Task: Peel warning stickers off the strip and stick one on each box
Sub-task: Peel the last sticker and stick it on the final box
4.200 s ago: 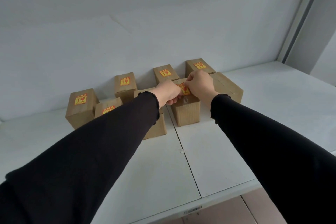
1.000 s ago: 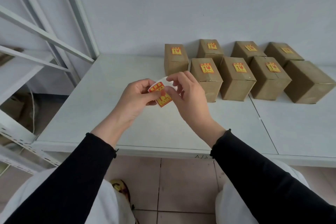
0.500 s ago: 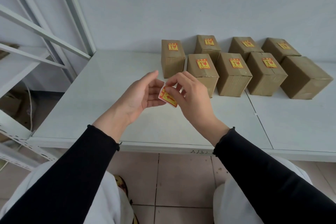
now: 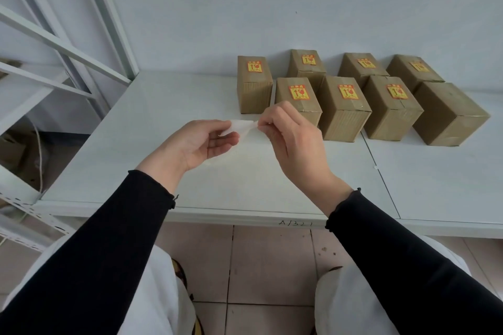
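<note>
Left hand (image 4: 200,144): I see it palm-up over the desk (image 4: 152,128), thumb and fingertips pinching the left end of a white strip (image 4: 241,126).
Right hand (image 4: 292,136): back toward me, fingers curled, pinching the strip's right end.
Strip: held between both hands above the near-middle desk, white side up; I cannot tell whether a sticker is on it.
Boxes: eight brown ones at the far right of the desk, two rows.
Stickers: seven boxes carry a yellow-red one on top, e.g. the near-left box (image 4: 298,100).
Bare box (image 4: 449,113): near row, far right, no sticker on its visible faces.
Rack (image 4: 62,49): white metal, far left.
</note>
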{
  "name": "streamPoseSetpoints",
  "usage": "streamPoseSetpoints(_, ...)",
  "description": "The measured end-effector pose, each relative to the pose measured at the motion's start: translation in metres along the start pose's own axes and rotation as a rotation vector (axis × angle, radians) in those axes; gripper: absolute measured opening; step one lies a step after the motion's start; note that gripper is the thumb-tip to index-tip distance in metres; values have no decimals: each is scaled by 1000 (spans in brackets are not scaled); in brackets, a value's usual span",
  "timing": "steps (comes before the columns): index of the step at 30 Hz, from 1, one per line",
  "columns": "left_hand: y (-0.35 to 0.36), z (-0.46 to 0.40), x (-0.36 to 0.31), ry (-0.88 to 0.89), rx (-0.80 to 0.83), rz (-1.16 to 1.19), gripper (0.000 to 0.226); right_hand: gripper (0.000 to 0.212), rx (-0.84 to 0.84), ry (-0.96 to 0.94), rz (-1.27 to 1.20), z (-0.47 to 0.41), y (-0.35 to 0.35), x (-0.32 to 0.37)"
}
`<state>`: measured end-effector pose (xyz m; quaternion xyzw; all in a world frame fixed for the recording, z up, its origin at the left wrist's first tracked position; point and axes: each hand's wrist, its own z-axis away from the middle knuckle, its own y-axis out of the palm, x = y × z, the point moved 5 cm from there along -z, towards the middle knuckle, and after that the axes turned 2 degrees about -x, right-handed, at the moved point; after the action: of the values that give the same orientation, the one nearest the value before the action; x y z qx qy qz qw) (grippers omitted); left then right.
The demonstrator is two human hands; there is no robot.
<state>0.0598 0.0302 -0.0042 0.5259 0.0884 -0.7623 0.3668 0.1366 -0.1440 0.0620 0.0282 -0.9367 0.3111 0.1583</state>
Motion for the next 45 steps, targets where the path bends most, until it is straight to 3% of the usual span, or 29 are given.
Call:
streamPoseSetpoints(3,-9,-13,11,-29,-26,-22,6,16,-42,28,-39,0,-8,-2)
streamPoseSetpoints(7,-22,-27,21,37,-126,-263,11,12,-68,108,-112,-4,-22,-13)
streamPoseSetpoints(11,-32,-34,25,205,-305,-784,10,8,-9,233,-145,-3,-22,-32)
streamPoseSetpoints(13,-34,-31,24,265,-416,-1109,35,6,5,268,-143,-3,-24,-39)
streamPoseSetpoints(14,-32,-26,22,298,-461,-1166,43,6,10,282,-139,-3,-26,-42)
streamPoseSetpoints(17,-8,-9,6,508,-512,-1062,36,6,5,333,-151,-6,-38,-53)
streamPoseSetpoints(20,43,8,-9,633,-268,-759,14,5,-19,393,-159,-10,-55,-70)
streamPoseSetpoints(23,102,22,-15,604,-27,-567,24,3,-45,417,-117,-11,-77,-87)
streamPoseSetpoints(27,171,22,-13,553,108,-490,22,3,-78,434,-36,-5,-114,-113)
streamPoseSetpoints(33,263,5,-9,553,186,-562,2,5,-151,482,51,10,-178,-161)
streamPoseSetpoints(40,373,-42,-6,447,278,-581,7,5,-174,629,146,14,-240,-251)
streamPoseSetpoints(45,448,-85,-9,290,286,-500,6,4,-85,724,262,-2,-269,-340)
